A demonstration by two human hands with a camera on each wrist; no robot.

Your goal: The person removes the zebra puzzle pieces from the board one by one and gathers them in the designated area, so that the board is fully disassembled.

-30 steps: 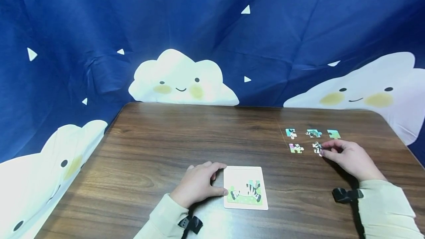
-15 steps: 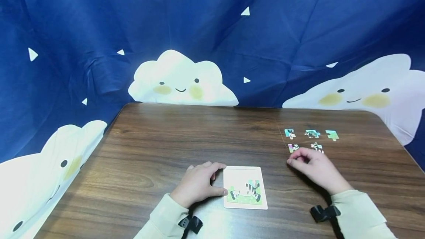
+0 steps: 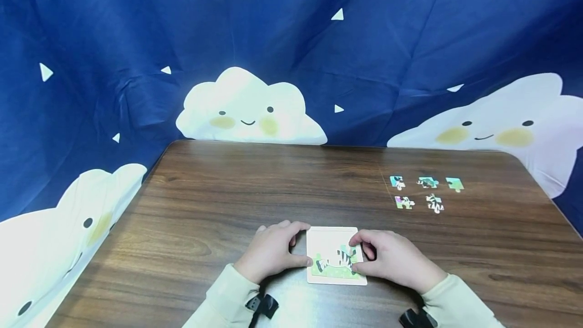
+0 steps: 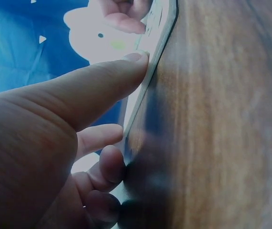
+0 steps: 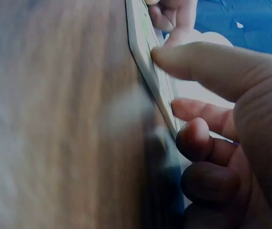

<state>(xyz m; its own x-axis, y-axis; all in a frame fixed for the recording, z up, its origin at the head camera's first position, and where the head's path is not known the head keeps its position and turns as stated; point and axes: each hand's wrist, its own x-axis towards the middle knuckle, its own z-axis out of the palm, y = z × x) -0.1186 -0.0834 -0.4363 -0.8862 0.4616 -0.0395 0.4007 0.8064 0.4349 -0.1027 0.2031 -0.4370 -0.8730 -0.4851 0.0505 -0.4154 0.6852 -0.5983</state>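
A white square puzzle tray [image 3: 328, 237] lies on the table in the head view, with joined zebra pieces [image 3: 334, 272] on a green ground across its lower part. My left hand [image 3: 272, 251] touches the tray's left side, index finger at the far corner and thumb [image 4: 121, 71] on the near part. From the other side, my right hand [image 3: 397, 258] rests its thumb [image 5: 197, 59] and index fingertip on the tray's right part, over the pieces there. Nothing shows between its fingers. Both hands' other fingers are loosely bent.
Several loose jigsaw pieces lie in two rows at the right back, among them a green one [image 3: 454, 184] and a zebra-striped one [image 3: 434, 203]. The brown wooden table [image 3: 246, 186] ends at a blue cloth [image 3: 282, 24] with clouds.
My right hand has left the striped loose piece and moved left and nearer to the tray's right part. That piece stays on the table. My left hand has kept its place.
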